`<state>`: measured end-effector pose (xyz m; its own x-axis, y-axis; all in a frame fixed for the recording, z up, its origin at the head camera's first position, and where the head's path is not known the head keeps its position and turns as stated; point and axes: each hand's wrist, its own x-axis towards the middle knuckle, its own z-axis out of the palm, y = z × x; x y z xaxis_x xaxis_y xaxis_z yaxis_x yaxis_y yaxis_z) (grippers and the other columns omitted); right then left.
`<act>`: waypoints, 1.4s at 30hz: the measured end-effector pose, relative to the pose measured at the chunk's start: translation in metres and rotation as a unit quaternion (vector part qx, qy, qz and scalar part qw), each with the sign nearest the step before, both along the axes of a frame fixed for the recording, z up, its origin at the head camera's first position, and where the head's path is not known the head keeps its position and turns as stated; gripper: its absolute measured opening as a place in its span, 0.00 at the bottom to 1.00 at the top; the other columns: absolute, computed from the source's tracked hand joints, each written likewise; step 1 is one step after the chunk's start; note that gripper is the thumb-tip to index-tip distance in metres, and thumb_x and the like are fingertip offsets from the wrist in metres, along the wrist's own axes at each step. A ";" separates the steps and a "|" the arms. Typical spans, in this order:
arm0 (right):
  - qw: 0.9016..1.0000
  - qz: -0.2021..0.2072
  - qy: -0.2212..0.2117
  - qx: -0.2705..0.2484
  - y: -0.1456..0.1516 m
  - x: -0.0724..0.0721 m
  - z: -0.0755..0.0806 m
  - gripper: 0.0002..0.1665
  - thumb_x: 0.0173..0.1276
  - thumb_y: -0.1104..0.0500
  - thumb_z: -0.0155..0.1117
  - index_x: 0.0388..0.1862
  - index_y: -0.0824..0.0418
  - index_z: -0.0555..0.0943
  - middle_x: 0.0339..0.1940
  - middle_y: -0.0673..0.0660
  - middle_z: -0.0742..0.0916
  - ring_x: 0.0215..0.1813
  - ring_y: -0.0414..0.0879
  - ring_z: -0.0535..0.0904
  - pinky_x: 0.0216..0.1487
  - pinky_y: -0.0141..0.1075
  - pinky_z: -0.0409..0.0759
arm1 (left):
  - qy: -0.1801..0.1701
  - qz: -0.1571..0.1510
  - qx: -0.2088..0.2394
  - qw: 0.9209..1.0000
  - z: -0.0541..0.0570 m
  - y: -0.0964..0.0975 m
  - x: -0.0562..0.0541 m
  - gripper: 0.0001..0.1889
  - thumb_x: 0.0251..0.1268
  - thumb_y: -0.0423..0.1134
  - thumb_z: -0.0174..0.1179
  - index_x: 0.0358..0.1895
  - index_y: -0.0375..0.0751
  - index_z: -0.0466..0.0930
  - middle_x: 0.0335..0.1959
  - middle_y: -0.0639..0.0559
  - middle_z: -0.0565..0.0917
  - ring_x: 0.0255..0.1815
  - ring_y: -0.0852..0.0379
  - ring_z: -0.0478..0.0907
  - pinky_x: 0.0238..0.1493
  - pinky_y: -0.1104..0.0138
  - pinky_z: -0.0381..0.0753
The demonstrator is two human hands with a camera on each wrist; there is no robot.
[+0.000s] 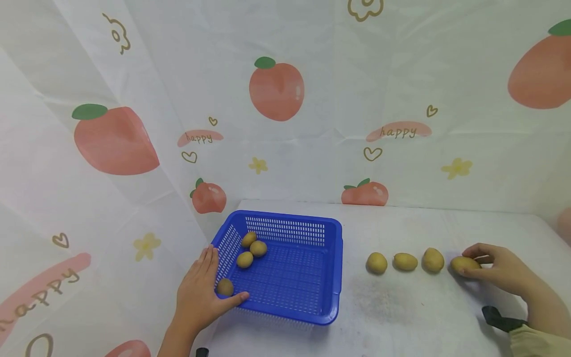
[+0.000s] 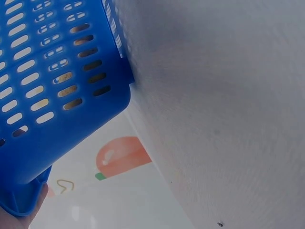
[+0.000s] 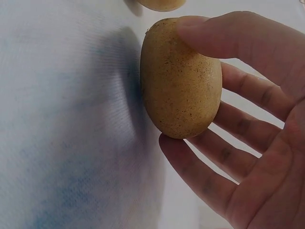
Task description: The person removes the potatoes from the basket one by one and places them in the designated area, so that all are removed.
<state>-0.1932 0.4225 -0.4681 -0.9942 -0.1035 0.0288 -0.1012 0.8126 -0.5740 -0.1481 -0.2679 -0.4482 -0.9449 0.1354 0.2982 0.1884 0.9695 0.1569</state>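
In the head view my right hand (image 1: 501,267) holds a yellow-brown potato (image 1: 465,266) at the right end of a row on the white table. The right wrist view shows the thumb on one side of this speckled potato (image 3: 181,81) and the fingers bent round the other. My left hand (image 1: 198,292) rests on the near left corner of a blue plastic basket (image 1: 337,267), fingers straight along its left rim and thumb stretched over the front rim. Several potatoes lie inside, among them a browner one (image 1: 225,287) in the near left corner.
Left of the held potato, three more potatoes form the row: one upright (image 1: 433,260), one lying sideways (image 1: 405,262) and a rounder one (image 1: 376,263) nearest the basket. A white fruit-print sheet (image 1: 303,153) hangs behind and to the left of the table.
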 end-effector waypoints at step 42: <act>0.999 0.003 0.041 -0.002 0.002 0.005 0.008 0.23 0.69 0.54 0.76 0.53 0.71 0.84 0.54 0.76 0.88 0.40 0.24 0.77 0.48 0.74 0.79 | 0.003 0.002 -0.005 1.000 -0.002 0.000 -0.001 0.72 0.48 0.84 0.64 0.84 0.28 0.54 0.86 0.33 0.58 0.86 0.33 0.56 0.81 0.39 0.65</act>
